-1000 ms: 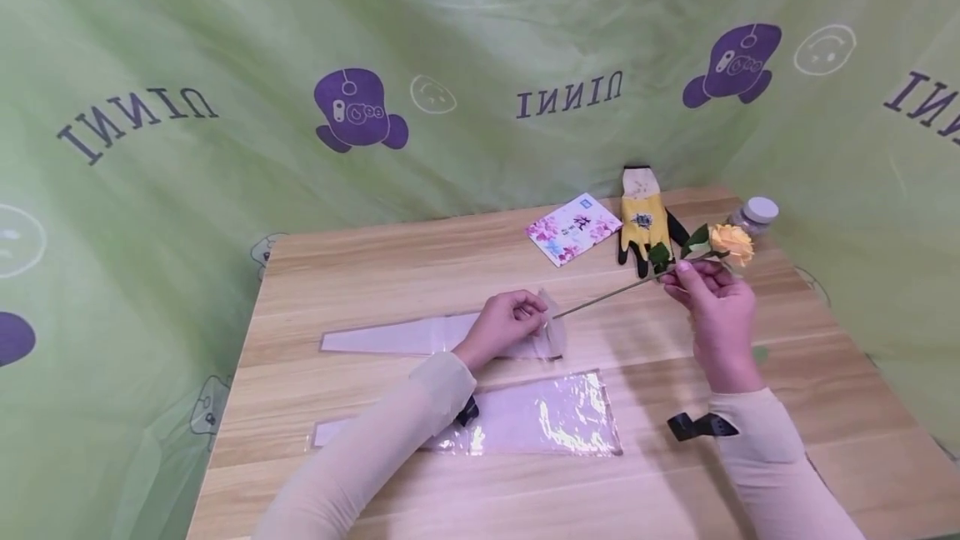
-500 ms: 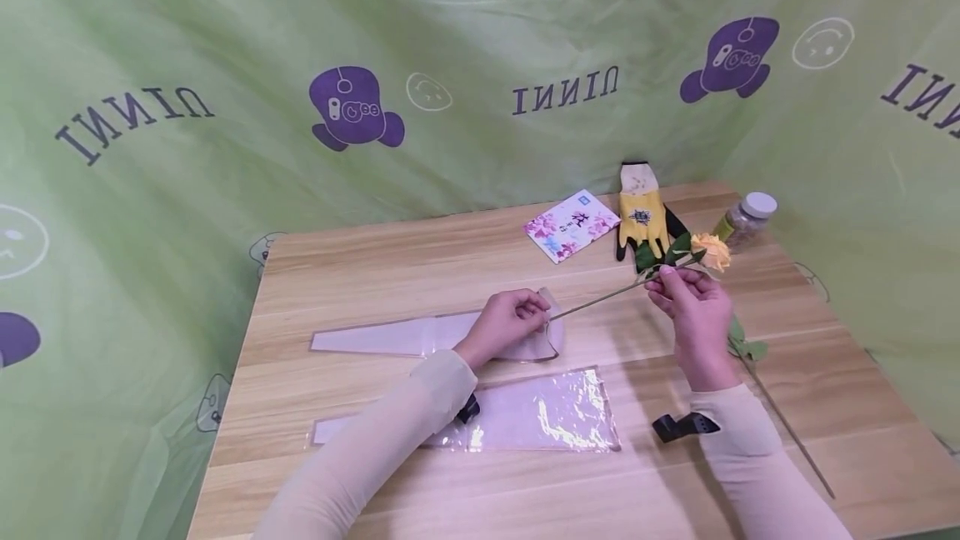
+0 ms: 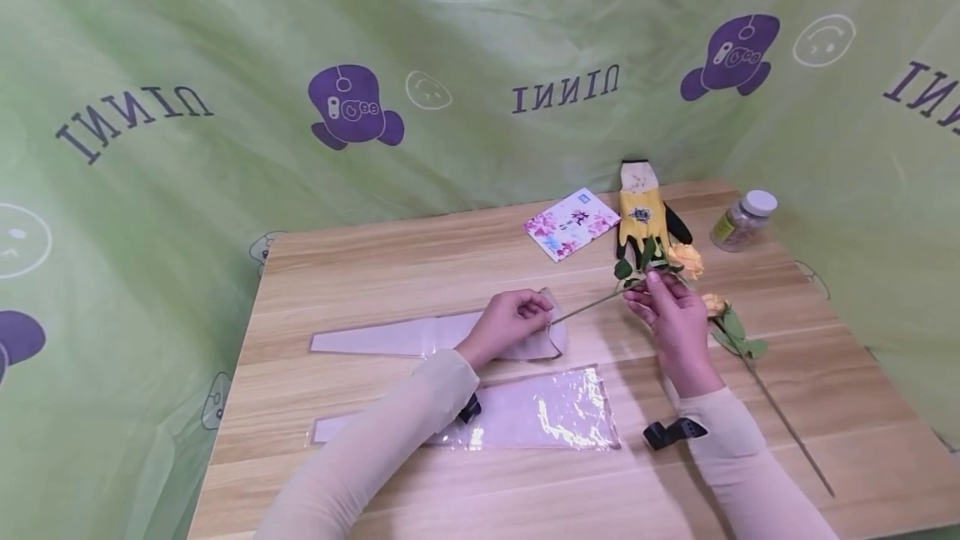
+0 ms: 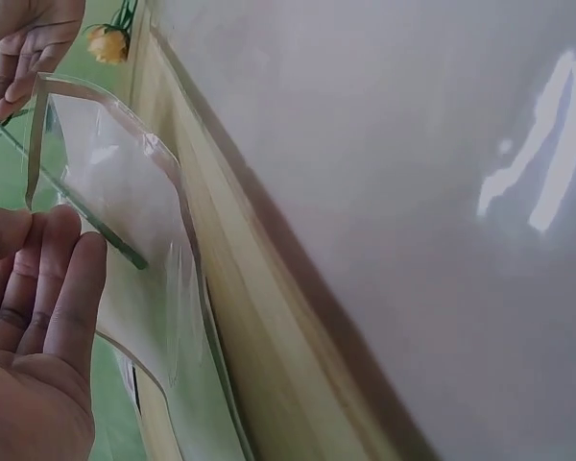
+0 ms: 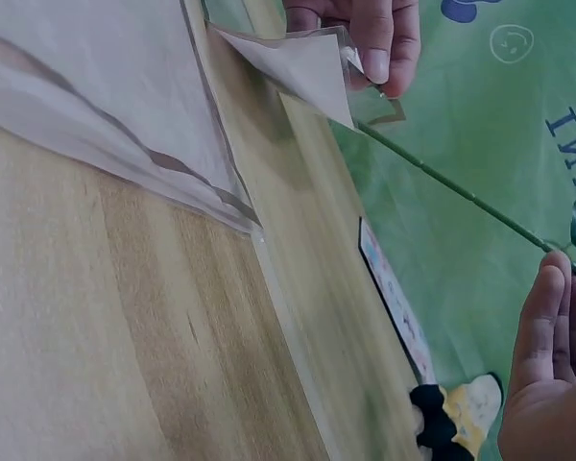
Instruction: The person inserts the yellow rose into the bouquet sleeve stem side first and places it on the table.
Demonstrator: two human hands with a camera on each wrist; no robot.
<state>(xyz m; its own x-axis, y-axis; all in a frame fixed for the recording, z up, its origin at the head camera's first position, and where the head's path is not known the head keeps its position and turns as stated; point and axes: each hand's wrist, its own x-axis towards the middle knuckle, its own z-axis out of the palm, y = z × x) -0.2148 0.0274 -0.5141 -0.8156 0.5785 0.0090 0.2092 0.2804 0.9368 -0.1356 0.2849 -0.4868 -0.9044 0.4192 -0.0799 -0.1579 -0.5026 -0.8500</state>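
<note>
My left hand pinches the mouth edge of a tapered clear-and-white flower sleeve, lifting that edge so the mouth gapes. My right hand holds an orange artificial rose by its stem, just below the bloom and leaves. The green stem slants through the mouth, and its cut end shows inside the sleeve in the left wrist view. From the right wrist view, my right fingertips pinch the stem, while the bloom lies out of frame.
A second flower sleeve, shiny, lies nearer, partly under my left forearm. Another orange rose rests on the table at right. Toward the back are a floral packet, yellow-and-black work gloves and a white-lidded jar. Green printed cloth hangs behind.
My right hand has moved left and slightly down with the rose, sliding its stem farther into the sleeve. The other rose has come into view from behind my arm. My left hand stays put.
</note>
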